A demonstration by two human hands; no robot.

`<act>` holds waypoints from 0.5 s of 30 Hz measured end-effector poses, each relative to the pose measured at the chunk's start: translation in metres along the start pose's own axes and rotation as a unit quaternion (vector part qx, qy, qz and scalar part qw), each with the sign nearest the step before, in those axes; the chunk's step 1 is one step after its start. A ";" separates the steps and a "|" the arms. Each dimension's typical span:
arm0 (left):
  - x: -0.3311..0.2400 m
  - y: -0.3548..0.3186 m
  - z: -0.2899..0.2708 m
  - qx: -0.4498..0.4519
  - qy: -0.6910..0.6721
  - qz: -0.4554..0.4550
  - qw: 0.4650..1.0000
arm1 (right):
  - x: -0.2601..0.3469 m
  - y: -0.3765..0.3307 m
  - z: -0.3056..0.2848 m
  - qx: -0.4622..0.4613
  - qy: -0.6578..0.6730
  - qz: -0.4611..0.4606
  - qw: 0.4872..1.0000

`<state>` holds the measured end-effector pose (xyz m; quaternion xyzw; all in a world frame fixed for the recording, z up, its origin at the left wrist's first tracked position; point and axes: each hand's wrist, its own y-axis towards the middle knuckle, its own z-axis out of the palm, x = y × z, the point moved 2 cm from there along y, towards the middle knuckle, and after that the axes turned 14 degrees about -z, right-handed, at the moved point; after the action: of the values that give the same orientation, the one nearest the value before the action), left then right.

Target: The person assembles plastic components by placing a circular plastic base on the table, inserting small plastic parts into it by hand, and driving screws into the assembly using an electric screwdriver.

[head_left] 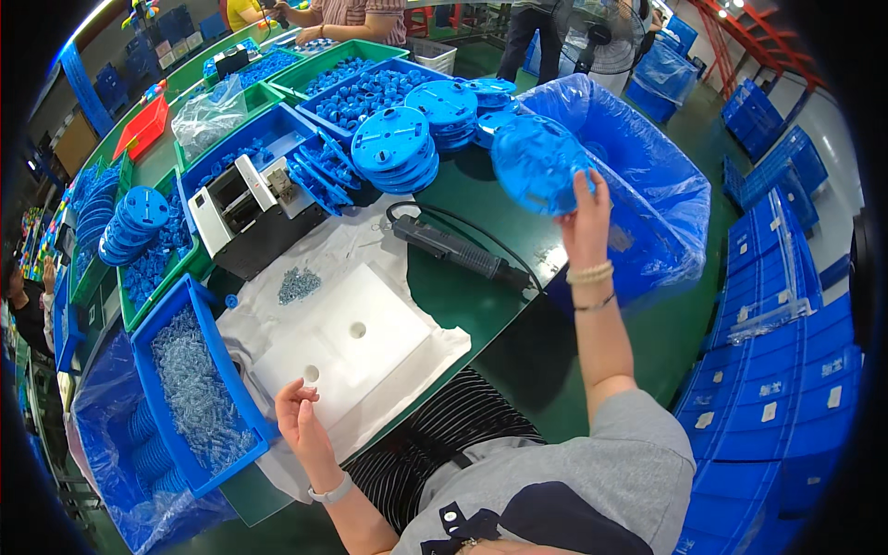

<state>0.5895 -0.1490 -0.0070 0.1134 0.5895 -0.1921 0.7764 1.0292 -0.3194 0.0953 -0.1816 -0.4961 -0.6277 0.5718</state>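
In my right hand (588,217) is a round blue plastic disc (532,162), gripped by its edge over the lined blue bin at the right. My left hand (307,427) is open and holds nothing, its fingers loosely bent beside the near-left edge of a white block (347,324) with two round holes. The block lies on a white cloth (453,344). A small heap of screws (299,286) rests on the cloth behind it. A dark electric screwdriver (453,250) with a cable lies to the right of the cloth.
Stacks of blue discs (395,148) stand at the back. A silver-black machine (245,217) sits left of them. A blue tray of springs (199,388) flanks my left hand. The bin (647,176) has a plastic liner. Another person (361,20) works across the table.
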 end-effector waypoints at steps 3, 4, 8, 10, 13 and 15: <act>-0.001 0.000 0.003 0.003 0.000 -0.004 1.000 | -0.035 0.064 -0.023 -0.033 0.011 0.008 0.999; -0.002 0.000 0.003 0.000 0.001 -0.002 1.000 | -0.046 0.082 -0.023 -0.055 0.014 0.014 0.998; -0.004 0.000 0.006 0.000 0.003 -0.001 1.000 | -0.091 0.146 -0.013 -0.063 0.005 0.045 0.997; -0.003 0.000 0.005 -0.003 0.004 0.001 1.000 | -0.103 0.155 0.001 -0.092 -0.020 0.044 0.995; -0.003 0.000 0.005 -0.005 0.003 0.002 1.000 | -0.124 0.159 0.008 -0.052 -0.052 0.062 0.995; -0.003 0.000 0.006 -0.003 -0.001 0.004 1.000 | -0.132 0.161 0.007 -0.039 -0.072 0.075 0.994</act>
<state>0.5938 -0.1509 -0.0021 0.1131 0.5887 -0.1878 0.7781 1.2087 -0.2190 0.0598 -0.2850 -0.4961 -0.5869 0.5729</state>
